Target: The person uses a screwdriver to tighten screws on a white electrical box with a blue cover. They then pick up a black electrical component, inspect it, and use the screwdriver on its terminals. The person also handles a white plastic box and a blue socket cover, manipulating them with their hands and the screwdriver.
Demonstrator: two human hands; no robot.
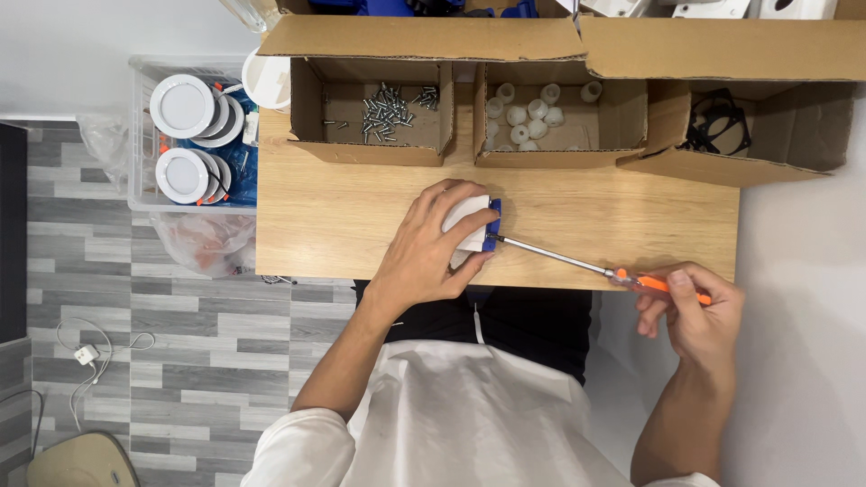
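My left hand (433, 243) clamps a white round fixture with a blue bracket (492, 224) down on the wooden table (334, 216). My right hand (693, 311) grips the orange handle of a long screwdriver (577, 264). Its metal shaft runs left and its tip meets the blue bracket at the fixture's right side.
Three open cardboard boxes stand along the table's far edge: screws (388, 108), white plastic caps (532, 113), black rings (717, 126). A clear bin of white round lamps (185, 135) sits left of the table, with plastic bags below it and a cable on the floor.
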